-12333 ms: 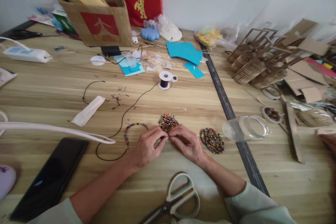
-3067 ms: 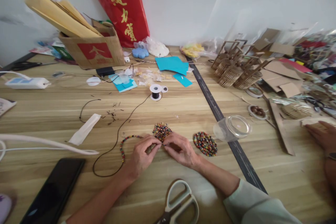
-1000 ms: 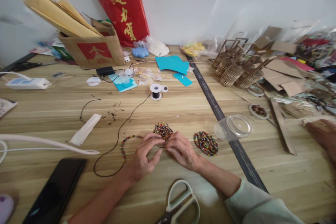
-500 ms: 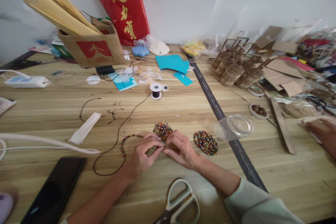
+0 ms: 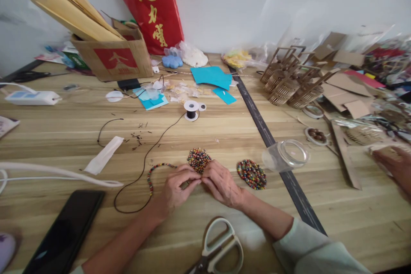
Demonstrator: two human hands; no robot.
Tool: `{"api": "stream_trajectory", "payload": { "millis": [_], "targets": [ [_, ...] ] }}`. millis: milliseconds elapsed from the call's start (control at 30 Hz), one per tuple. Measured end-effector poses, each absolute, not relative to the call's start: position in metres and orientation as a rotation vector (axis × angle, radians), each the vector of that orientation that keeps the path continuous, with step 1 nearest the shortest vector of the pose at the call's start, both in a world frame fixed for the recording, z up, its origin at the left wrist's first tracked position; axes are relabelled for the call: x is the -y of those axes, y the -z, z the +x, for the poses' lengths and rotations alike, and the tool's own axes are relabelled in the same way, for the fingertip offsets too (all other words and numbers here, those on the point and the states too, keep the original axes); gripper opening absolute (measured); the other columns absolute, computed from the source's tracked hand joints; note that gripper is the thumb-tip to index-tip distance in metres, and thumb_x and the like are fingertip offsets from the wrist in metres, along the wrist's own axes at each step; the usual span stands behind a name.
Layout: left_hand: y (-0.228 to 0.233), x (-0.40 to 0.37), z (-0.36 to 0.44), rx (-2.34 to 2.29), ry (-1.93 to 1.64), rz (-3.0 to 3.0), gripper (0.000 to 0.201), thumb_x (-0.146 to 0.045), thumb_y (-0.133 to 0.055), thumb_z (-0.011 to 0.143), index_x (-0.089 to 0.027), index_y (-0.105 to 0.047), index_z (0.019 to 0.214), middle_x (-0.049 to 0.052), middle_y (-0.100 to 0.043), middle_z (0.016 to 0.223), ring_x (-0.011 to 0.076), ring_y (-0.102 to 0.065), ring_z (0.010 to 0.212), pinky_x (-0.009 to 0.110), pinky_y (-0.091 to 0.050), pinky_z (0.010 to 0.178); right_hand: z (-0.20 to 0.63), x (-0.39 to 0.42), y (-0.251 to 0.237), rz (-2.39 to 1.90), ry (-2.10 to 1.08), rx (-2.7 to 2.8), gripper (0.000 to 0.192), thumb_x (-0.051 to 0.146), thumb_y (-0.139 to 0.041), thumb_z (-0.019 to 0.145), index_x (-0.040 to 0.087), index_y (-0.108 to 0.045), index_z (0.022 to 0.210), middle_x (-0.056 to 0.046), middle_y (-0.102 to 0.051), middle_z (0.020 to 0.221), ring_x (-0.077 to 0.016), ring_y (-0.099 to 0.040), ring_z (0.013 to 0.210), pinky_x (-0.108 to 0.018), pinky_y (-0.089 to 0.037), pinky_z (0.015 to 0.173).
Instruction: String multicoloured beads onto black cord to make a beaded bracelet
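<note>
My left hand (image 5: pixel 180 186) is closed in a pinch on a thin black cord (image 5: pixel 144 169). A strung length of small multicoloured beads (image 5: pixel 150 180) curves along the cord into that hand. My right hand (image 5: pixel 223 183) is pinched too, its fingertips meeting those of the left; what lies between them is hidden. Just beyond both hands sits a pile of loose beads (image 5: pixel 199 159). A coil of strung beads (image 5: pixel 251 174) rests to the right of my right hand. The cord loops back to a white spool (image 5: pixel 191 111). Scissors (image 5: pixel 221 248) lie near the front edge.
A black phone (image 5: pixel 66 231) and a white paper strip (image 5: pixel 104 155) lie to the left. At the right are a clear plastic jar (image 5: pixel 285 155), small wooden baskets (image 5: pixel 287 83) and another person's hand (image 5: pixel 394 165). A cardboard box (image 5: pixel 112 58) stands at the back left.
My fingertips have come together; a short bit of dark cord that showed between them is now covered. The beads and spool have stayed in place.
</note>
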State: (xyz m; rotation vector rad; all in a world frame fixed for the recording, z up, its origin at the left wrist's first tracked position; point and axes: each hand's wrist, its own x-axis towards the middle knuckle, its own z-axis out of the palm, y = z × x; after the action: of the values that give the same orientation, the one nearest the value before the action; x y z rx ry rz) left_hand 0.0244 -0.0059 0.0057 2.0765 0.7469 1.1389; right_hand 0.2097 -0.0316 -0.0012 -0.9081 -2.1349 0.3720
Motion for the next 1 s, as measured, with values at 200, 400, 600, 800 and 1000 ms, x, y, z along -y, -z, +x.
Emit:
{"api": "stream_trajectory", "payload": {
  "millis": [200,400,600,800,1000],
  "targets": [
    [-0.007,0.006,0.024,-0.785,-1.092,2.068,0.009,-0.012,-0.061,0.084,-0.014,-0.069,0.08,0.006,-0.069,0.073,0.0163,-0.064,0.072,0.027,-0.054,0.068,0.21,0.031,-0.001,-0.925,-0.36,2.165,0.012,0.015,-0.039,0.097,0.017,-0.051,0.094,-0.008,-0.057,0.084,-0.0204,-0.048,0.079,-0.034,-0.044,0.07],
    [-0.009,0.004,0.024,-0.813,-1.06,2.06,0.01,-0.012,-0.06,0.084,-0.015,-0.069,0.08,0.006,-0.069,0.072,0.0162,-0.064,0.071,0.027,-0.053,0.068,0.212,0.031,-0.001,-0.953,-0.296,2.209,0.011,0.014,-0.041,0.096,0.016,-0.052,0.097,-0.009,-0.059,0.085,-0.021,-0.049,0.081,-0.034,-0.046,0.071],
    [-0.007,0.004,0.023,-0.809,-1.027,2.051,0.012,-0.012,-0.058,0.084,-0.015,-0.068,0.077,0.006,-0.069,0.072,0.0159,-0.063,0.071,0.027,-0.051,0.069,0.217,0.03,-0.008,-0.933,-0.315,2.233,0.01,0.015,-0.044,0.095,0.017,-0.054,0.097,-0.008,-0.06,0.085,-0.02,-0.051,0.08,-0.034,-0.046,0.071],
    [-0.005,0.005,0.018,-0.981,-1.034,1.7,0.009,-0.019,-0.056,0.086,-0.016,-0.061,0.081,0.001,-0.065,0.067,0.0123,-0.061,0.063,0.022,-0.05,0.062,0.23,0.024,-0.012,-1.077,-0.369,1.949,0.009,0.013,-0.047,0.094,0.018,-0.054,0.095,-0.006,-0.058,0.085,-0.0183,-0.054,0.081,-0.032,-0.047,0.072],
    [-0.008,0.001,0.019,-1.028,-1.305,1.208,0.01,-0.026,-0.058,0.086,-0.018,-0.053,0.083,-0.006,-0.058,0.056,0.0089,-0.052,0.046,0.019,-0.045,0.046,0.233,0.023,0.0,-1.091,-0.427,1.945,0.007,0.015,-0.053,0.091,0.019,-0.057,0.095,-0.006,-0.061,0.086,-0.0187,-0.055,0.083,-0.032,-0.048,0.072]
  ]
}}
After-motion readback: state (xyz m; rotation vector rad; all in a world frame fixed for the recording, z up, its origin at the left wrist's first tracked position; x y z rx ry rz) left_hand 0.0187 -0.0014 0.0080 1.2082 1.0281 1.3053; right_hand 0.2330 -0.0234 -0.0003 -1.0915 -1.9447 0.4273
